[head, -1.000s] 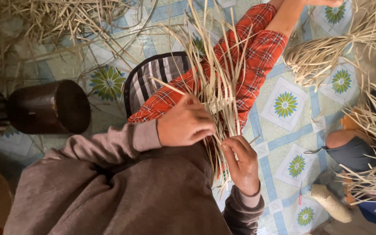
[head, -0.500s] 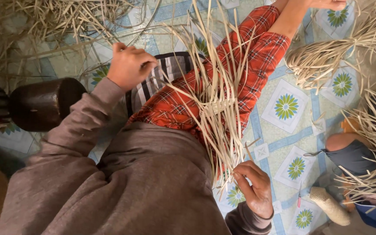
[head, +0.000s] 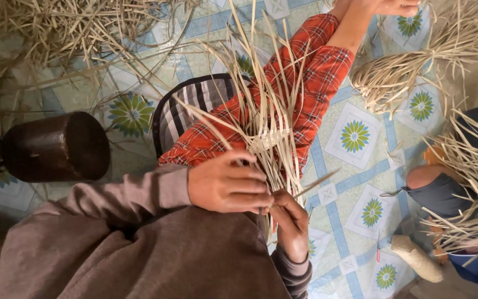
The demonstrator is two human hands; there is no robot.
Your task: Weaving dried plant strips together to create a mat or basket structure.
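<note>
A small woven patch of pale dry straw strips (head: 269, 138) lies on my red plaid trouser leg (head: 316, 83), with long loose strip ends fanning up and down from it. My left hand (head: 228, 182) rests on my lap just below the patch, its fingers closed over several strips. My right hand (head: 291, 221) is right beside it, fingertips touching the left hand's, pinching strip ends that hang down. One loose strip (head: 316, 182) sticks out to the right of my hands.
A dark round wooden block (head: 56, 147) lies at the left. A striped cushion (head: 186, 105) sits under my leg. Straw heaps lie at the top left (head: 67, 27) and top right (head: 410, 66). Another person (head: 460, 194) sits at the right with straw.
My left hand came back from the upper left, near the striped cushion, down to the strips on my lap. My right hand rose to meet it. The view shifted slightly.
</note>
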